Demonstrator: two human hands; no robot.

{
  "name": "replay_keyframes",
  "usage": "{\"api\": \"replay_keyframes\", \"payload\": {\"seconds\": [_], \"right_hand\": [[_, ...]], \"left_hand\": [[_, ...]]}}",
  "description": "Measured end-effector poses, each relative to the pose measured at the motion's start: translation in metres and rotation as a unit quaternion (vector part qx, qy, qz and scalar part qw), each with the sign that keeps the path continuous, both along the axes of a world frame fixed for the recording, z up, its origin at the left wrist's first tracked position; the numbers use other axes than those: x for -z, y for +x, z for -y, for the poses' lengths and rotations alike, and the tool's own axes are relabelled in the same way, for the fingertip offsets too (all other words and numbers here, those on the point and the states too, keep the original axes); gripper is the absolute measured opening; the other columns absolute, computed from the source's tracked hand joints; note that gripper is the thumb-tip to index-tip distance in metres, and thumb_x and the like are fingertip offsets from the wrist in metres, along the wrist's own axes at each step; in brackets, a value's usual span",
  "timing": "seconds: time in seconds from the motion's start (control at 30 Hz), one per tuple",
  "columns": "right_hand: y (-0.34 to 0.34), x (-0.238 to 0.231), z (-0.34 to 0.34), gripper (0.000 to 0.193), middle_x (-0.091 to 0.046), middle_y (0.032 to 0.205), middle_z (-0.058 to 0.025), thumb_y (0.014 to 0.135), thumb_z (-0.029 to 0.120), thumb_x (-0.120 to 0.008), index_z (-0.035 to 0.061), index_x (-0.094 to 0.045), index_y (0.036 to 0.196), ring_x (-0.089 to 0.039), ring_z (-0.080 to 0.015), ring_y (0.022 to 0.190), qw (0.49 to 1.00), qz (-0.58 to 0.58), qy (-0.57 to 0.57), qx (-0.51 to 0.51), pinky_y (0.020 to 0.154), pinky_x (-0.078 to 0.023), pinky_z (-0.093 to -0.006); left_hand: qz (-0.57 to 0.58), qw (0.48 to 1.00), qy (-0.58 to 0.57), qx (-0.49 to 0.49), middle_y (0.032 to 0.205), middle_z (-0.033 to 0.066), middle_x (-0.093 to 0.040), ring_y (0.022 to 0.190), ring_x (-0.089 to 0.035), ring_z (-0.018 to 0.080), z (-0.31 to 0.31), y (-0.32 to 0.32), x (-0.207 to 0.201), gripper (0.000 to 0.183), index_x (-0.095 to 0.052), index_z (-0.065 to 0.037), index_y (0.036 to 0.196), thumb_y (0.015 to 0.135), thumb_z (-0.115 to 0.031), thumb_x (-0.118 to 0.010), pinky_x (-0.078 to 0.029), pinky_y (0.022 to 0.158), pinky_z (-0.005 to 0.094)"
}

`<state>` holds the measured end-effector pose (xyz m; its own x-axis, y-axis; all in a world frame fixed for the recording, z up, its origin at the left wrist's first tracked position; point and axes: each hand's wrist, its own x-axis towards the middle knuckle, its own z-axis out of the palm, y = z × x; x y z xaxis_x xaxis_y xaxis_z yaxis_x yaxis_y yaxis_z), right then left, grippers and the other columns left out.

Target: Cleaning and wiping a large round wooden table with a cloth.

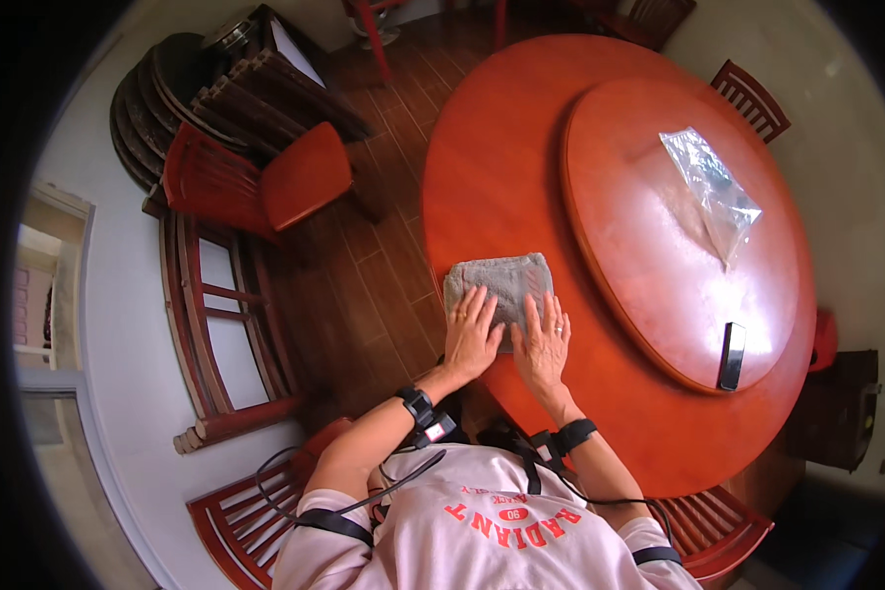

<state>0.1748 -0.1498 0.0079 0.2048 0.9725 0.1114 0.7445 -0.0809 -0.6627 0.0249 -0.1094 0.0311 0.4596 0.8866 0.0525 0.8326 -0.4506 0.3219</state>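
A folded grey towel (501,280) lies flat at the near left edge of the round red-brown table (492,147). My left hand (473,334) rests on the towel's left part, palm down with its fingers stretched out. Beside it, my right hand (543,344) lies on the towel's right part, fingers spread and a ring on one of them. Neither hand grips the cloth. The towel's near edge is partly hidden under my hands.
A raised round turntable (639,265) takes up the table's middle. On it lie a clear plastic bag (713,192) and a black phone-like slab (732,356). A wooden chair (305,177) stands to the left, near stacked dark round boards (157,98). Another chair (752,98) stands beyond the table.
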Motion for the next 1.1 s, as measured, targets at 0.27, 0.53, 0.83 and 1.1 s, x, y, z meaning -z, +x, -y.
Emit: {"api": "replay_keyframes", "payload": {"seconds": [0.27, 0.53, 0.83, 1.1], "right_hand": [[-0.013, 0.001, -0.014, 0.051, -0.028, 0.148, -0.0236, 0.092, 0.031, -0.050, 0.0115, -0.044, 0.138, -0.023, -0.0397, 0.139, 0.998, 0.004, -0.058, -0.002, 0.113, -0.015, -0.0546], [-0.016, -0.002, -0.075, 0.049, -0.030, 0.148, -0.0217, 0.094, 0.036, -0.046, 0.0149, -0.046, 0.138, -0.024, -0.0394, 0.139, 0.999, 0.026, -0.014, -0.035, 0.112, -0.015, -0.0553], [-0.021, -0.001, -0.080, 0.050, -0.031, 0.147, -0.0227, 0.093, 0.040, -0.046, 0.0177, -0.046, 0.138, -0.026, -0.0412, 0.137, 0.999, 0.035, -0.008, -0.031, 0.109, -0.018, -0.0604], [-0.020, 0.019, -0.098, 0.054, -0.031, 0.148, -0.0205, 0.093, 0.045, -0.045, 0.0206, -0.041, 0.141, -0.024, -0.0404, 0.138, 0.999, 0.017, 0.042, -0.009, 0.110, -0.015, -0.0614]], "left_hand": [[-0.075, 0.992, -0.070, -0.079, 0.154, 0.0210, -0.017, 0.144, -0.013, 0.0362, 0.011, 0.021, 0.001, 0.059, -0.028, -0.005, 0.146, 0.095, -0.029, -0.043, -0.007, 0.112, 0.0604], [-0.034, 0.979, 0.002, -0.201, 0.153, 0.0252, -0.014, 0.142, -0.015, 0.0398, -0.038, 0.027, -0.005, 0.055, -0.034, -0.011, 0.145, 0.095, -0.031, -0.045, -0.014, 0.109, 0.0648], [0.025, 0.977, 0.011, -0.213, 0.151, 0.0311, -0.014, 0.139, -0.020, 0.0465, -0.043, 0.021, -0.009, 0.059, -0.033, -0.014, 0.146, 0.093, -0.030, -0.051, -0.023, 0.112, 0.0503], [0.127, 0.962, -0.052, -0.235, 0.149, 0.0299, -0.021, 0.126, -0.040, 0.0496, -0.061, 0.021, 0.009, 0.059, -0.032, -0.023, 0.146, 0.091, -0.034, -0.051, -0.045, 0.098, 0.0491]]}}
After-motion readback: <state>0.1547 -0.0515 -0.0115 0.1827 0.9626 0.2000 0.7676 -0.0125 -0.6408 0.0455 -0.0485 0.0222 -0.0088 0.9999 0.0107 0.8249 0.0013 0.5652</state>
